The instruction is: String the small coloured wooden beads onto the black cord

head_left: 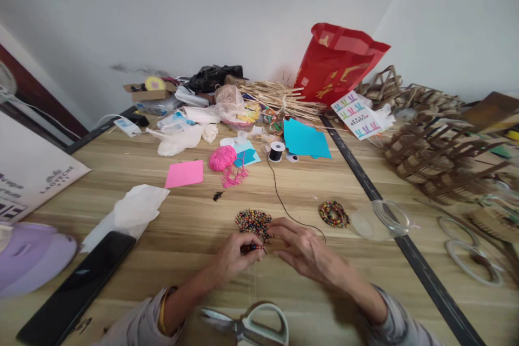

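Some beads on a dark string (252, 247) sit low in the middle of the frame, pinched in the left hand's fingers (255, 249), while the right hand's fingers (279, 235), spread a bit, reach by the bead pile (253, 221) on the surface (194, 211).

LAOYECHE on white packaging (28, 167), COFFEE on patterned paper (352, 111), perhaps 69 on tabletop (105, 303)

Wooden tabletop (194, 216) smooth, red bag (340, 62) glossy.
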